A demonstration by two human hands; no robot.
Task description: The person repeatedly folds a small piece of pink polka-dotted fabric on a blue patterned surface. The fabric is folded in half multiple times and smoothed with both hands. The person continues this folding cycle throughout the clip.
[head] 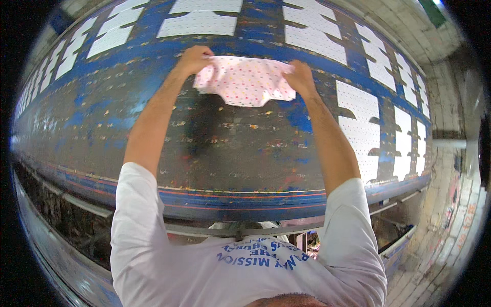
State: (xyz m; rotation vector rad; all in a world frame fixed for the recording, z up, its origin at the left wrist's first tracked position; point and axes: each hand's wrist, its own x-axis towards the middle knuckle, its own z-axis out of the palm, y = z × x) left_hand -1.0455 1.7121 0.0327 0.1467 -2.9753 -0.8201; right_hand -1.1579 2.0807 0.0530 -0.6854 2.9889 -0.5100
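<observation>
A pale pink fabric panel (247, 78), printed with small coloured dots, is stretched between my two hands over the printing table (238, 157). My left hand (195, 60) pinches its far left corner. With the fingers of my right hand (300, 76) I grip its right side near the far corner. The panel's near edge has curved cut-outs, and its right part is creased. A dark shadow lies on the table just below it. Whether the panel touches the table I cannot tell.
White dotted fabric panels with curved cut-outs lie flat in rows at the far side (199, 23) and to the right (358, 130). The table has a blue front edge (245, 203) with a metal rail (245, 231) before it. A block wall (452, 199) stands at the right.
</observation>
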